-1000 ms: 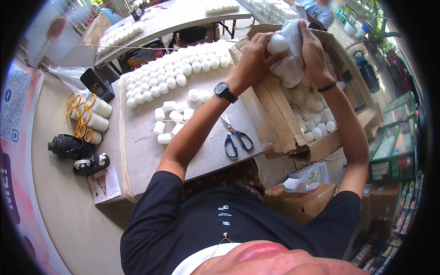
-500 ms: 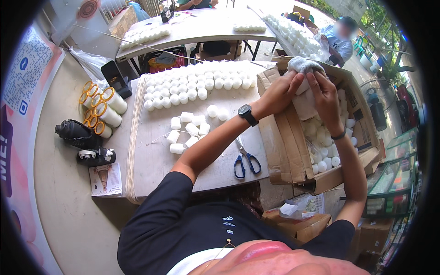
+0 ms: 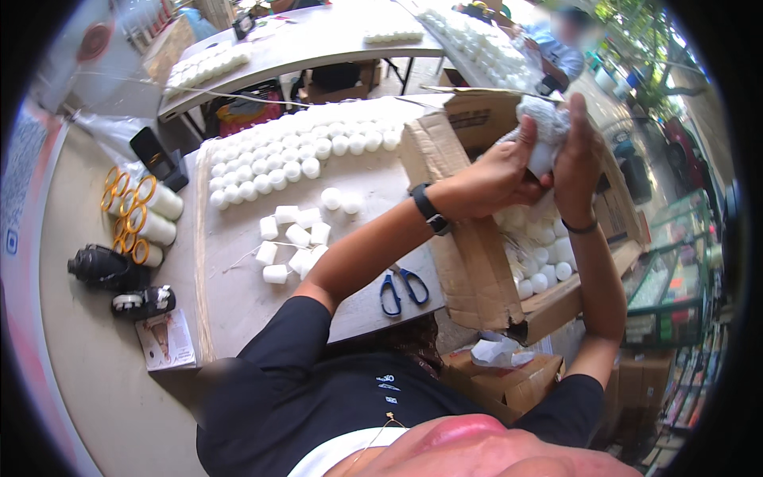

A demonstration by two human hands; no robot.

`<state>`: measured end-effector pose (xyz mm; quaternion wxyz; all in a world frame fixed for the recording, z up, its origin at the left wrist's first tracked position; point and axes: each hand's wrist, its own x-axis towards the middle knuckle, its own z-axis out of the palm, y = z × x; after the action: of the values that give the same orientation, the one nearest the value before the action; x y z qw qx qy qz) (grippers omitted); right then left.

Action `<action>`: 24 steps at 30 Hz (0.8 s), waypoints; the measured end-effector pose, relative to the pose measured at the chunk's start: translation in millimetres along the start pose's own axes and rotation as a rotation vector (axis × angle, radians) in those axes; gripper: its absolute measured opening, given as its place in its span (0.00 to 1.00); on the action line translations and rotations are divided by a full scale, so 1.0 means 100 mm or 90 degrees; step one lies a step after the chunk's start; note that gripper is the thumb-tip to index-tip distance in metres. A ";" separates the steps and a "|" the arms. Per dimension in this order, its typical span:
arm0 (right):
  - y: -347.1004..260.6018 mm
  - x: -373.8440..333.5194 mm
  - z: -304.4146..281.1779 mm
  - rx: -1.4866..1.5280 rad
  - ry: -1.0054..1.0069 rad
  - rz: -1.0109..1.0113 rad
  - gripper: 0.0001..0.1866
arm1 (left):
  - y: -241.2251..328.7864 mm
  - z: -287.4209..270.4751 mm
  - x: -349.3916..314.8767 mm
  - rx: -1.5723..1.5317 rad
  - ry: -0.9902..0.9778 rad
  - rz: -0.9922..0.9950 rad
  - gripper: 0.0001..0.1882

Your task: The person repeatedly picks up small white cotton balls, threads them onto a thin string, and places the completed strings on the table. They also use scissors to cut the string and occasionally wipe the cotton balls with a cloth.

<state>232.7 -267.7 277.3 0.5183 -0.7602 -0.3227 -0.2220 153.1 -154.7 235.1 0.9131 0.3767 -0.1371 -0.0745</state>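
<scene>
Above an open cardboard box (image 3: 481,238), both my hands are closed around a grey-white cloth (image 3: 544,118) with a smooth white piece, apparently a candle (image 3: 542,157), inside it. My left hand (image 3: 497,176) curls its fingers below the piece, thumb pointing up along the cloth. Against the other side presses my right hand (image 3: 578,171), its palm flat to the cloth and fingers upward. The fingers partly hide the piece. Short white candles (image 3: 548,274) fill the box, some in clear plastic.
Left of the box, blue-handled scissors (image 3: 403,291) lie near loose candles (image 3: 298,236) with wicks. Rows of candles (image 3: 274,163) stand behind. A string bundle (image 3: 203,262) hangs over the table's left edge, beside orange-ringed white cylinders (image 3: 147,215). Another person (image 3: 560,52) sits beyond the box.
My hands have come down and nearer, and the right fingers have straightened upward. The cloth now sits around the white piece between my palms. The whole view has shifted.
</scene>
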 end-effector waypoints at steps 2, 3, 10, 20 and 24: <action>-0.02 0.04 0.05 0.018 0.040 0.014 0.30 | -0.02 -0.05 0.03 -0.022 0.000 -0.035 0.38; -0.10 0.05 0.10 0.070 0.058 0.047 0.30 | -0.06 -0.18 0.05 -0.013 -0.046 -0.035 0.40; 0.47 0.27 -0.08 0.355 0.116 0.245 0.25 | 0.09 -0.30 -0.31 0.289 -0.052 0.125 0.44; 0.75 0.27 -0.05 0.096 -0.097 0.219 0.23 | 0.31 -0.57 -0.66 0.535 -0.044 0.416 0.37; 0.86 0.30 -0.04 -0.009 -0.263 0.148 0.23 | 0.38 -0.59 -0.82 0.558 -0.017 0.422 0.36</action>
<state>315.7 -285.0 243.7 0.4579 -0.8253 -0.3306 -0.0031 94.0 -69.3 205.9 0.6433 0.6575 -0.2782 0.2764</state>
